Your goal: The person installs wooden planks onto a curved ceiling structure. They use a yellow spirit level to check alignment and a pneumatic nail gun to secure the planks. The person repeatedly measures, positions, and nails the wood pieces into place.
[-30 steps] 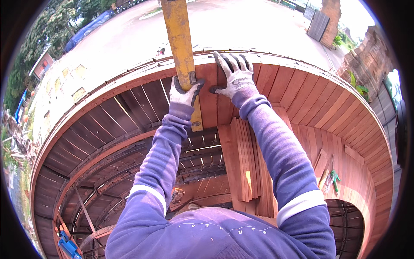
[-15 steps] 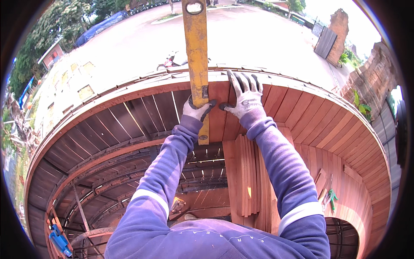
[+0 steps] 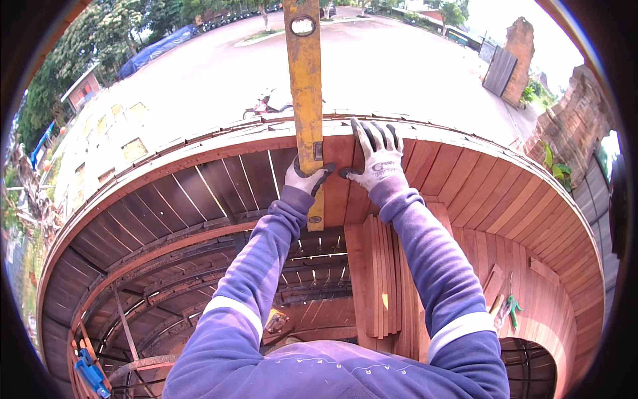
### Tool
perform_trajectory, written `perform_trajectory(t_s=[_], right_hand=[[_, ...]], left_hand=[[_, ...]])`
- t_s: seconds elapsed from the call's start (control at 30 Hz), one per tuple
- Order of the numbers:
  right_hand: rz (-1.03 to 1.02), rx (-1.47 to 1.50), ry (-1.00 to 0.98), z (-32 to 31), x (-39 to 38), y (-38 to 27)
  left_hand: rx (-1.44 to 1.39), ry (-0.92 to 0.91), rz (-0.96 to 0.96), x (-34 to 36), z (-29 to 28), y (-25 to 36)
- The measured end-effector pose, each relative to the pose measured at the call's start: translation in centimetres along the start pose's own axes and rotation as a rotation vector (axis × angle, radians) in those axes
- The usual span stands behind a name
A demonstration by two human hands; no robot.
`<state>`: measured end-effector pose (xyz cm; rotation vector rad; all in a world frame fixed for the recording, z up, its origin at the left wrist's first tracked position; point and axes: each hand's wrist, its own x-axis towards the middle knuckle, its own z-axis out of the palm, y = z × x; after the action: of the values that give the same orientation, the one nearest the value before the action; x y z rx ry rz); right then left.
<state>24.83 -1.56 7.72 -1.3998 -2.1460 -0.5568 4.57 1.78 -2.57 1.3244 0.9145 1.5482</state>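
A worn yellow spirit level [image 3: 306,86] points away from me across the curved wooden rim. My gloved left hand [image 3: 304,178] is wrapped around its near part, the thumb over the right edge. Just right of the level, my gloved right hand [image 3: 381,158] lies flat with fingers spread toward the outer edge. Under and beside it are reddish-brown planks [image 3: 340,159] set side by side; the level runs along the left side of this planking.
Left of the level, dark gapped boards [image 3: 193,193] sit over curved framing. Loose wooden strips [image 3: 380,279] stand below my right arm. A green-handled tool [image 3: 512,307] rests at the right, a blue tool [image 3: 92,372] at the lower left. A motorcycle [image 3: 264,105] is parked beyond the rim.
The view has tilted slightly, so the rim, the level and both hands appear a little lower. My left hand keeps its hold, and my right hand stays flat on the planks.
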Motion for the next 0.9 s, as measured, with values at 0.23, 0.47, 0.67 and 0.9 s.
perform_trajectory(t_s=[0.23, 0.47, 0.67, 0.9], right_hand=[[0.021, -0.042, -0.062, -0.3, 0.0, -0.1], [0.054, -0.075, -0.153, -0.8, 0.2, -0.4], [0.055, -0.045, -0.083, -0.6, 0.2, -0.4], [0.086, -0.108, -0.223, -1.2, 0.6, -0.9]], left_hand=[[-0.060, -0.040, -0.040, -0.6, 0.5, 2.1], [-0.029, -0.034, -0.040, -0.7, 0.5, 2.6], [0.121, -0.033, -0.053, -0.4, 0.1, 2.7], [0.092, -0.068, -0.060, -0.2, -0.3, 2.7]])
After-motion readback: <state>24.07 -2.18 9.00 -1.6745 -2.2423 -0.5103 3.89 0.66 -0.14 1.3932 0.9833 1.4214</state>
